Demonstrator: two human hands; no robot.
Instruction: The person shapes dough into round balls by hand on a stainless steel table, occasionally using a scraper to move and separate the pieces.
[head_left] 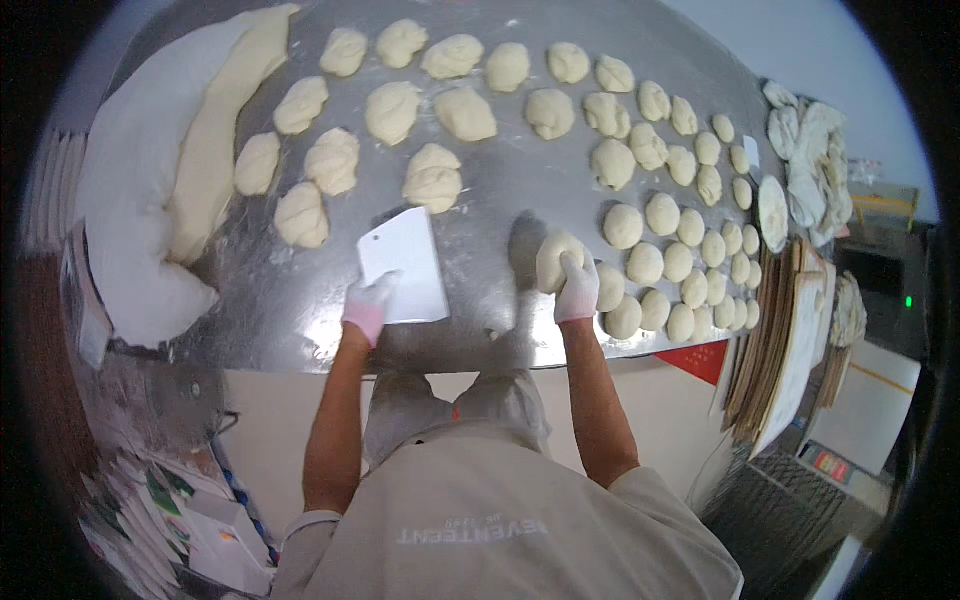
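Note:
My left hand (pixel 371 300), in a white and pink glove, is closed on the edge of a flat white dough scraper (pixel 417 268) with a small hole in one corner. The scraper is tilted over the metal table (pixel 470 250). My gloved right hand (pixel 578 288) grips a dough ball (pixel 555 256), thumb on top; its fingers are partly hidden. Close by on the right are rows of smooth round dough balls (pixel 645 263). Beyond the scraper lies a rough dough piece (pixel 432 178), among several other uneven lumps across the far part of the table.
A long dough mass (pixel 215 130) lies along the table's left side, partly under a white cloth (pixel 135 200). Crumpled cloths (pixel 815 160) sit beyond the right edge. Stacked boards (pixel 785 340) stand at the right, and a white box (pixel 225 535) is at the lower left.

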